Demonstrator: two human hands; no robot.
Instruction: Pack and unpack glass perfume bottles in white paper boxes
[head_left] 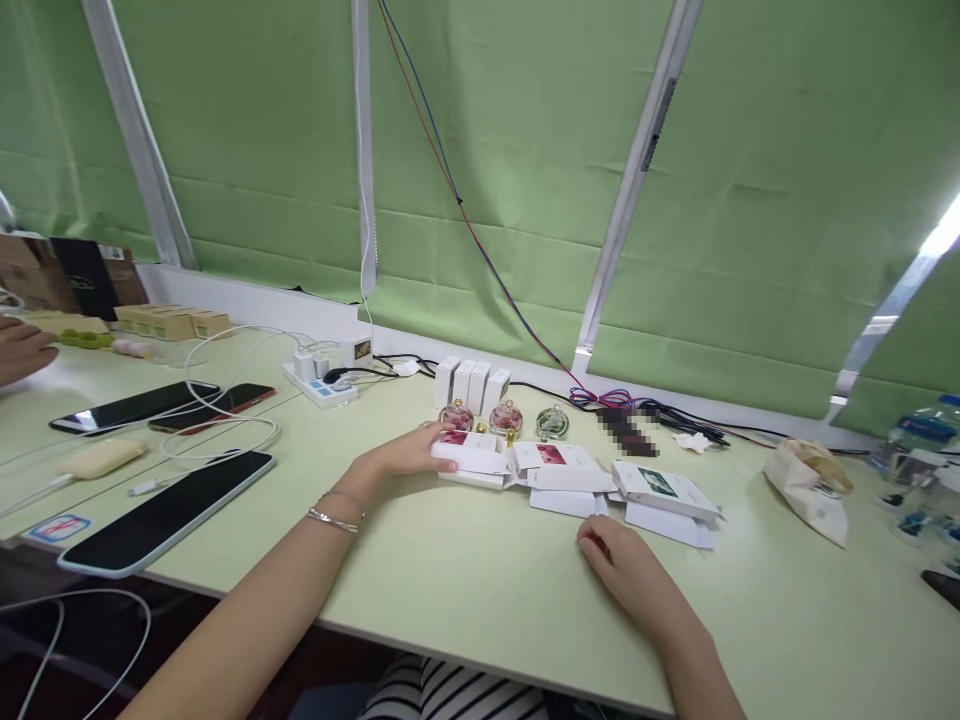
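My left hand (411,450) has its thumb and fingers around the left end of a white box (480,458) with a red picture, which lies on the table. Beside it lie a second white box (562,462) with a red picture and a third white box (667,490) with a green picture, their flaps spread out. My right hand (616,553) rests on the table in front of these boxes, fingers curled in, with nothing seen in it. Behind the boxes stand two round reddish bottles (506,417) and a round green one (553,423), with small gold pieces nearby.
Several narrow white boxes (471,386) stand at the back, near a power strip (321,387) and cables. Phones (169,515) lie on the left, where another person's hand (24,350) shows. A cloth bag (806,490) and a water bottle (926,430) are on the right.
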